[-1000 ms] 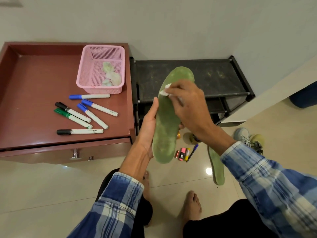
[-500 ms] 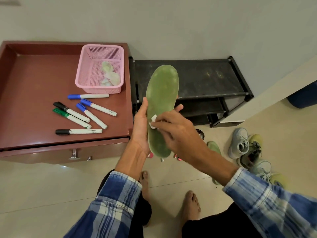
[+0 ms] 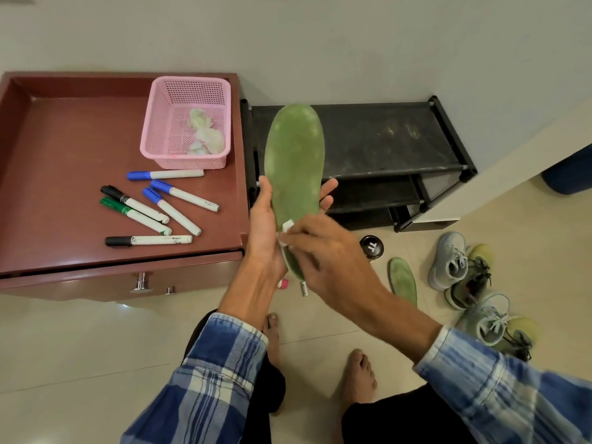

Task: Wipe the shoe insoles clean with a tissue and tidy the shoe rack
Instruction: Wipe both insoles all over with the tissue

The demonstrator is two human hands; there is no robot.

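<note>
The right hand (image 3: 326, 254) is sliding the tissue (image 3: 286, 226) down the green insole (image 3: 293, 161). A second ago it was up near the toe end, and now it is rubbing low down, close to the heel. So this wipe is nearly reaching the bottom, and I think this side is almost done. The insole is standing up in the middle of the frame, in front of the shoe rack (image 3: 368, 145). The left hand (image 3: 264, 232) is holding it from behind, with the thumb on its left edge and the fingers (image 3: 328, 193) curling round its right edge. The right hand is pinching the small white tissue and pressing it on the insole. The other insole (image 3: 403, 280) is lying on the floor at the lower right.
</note>
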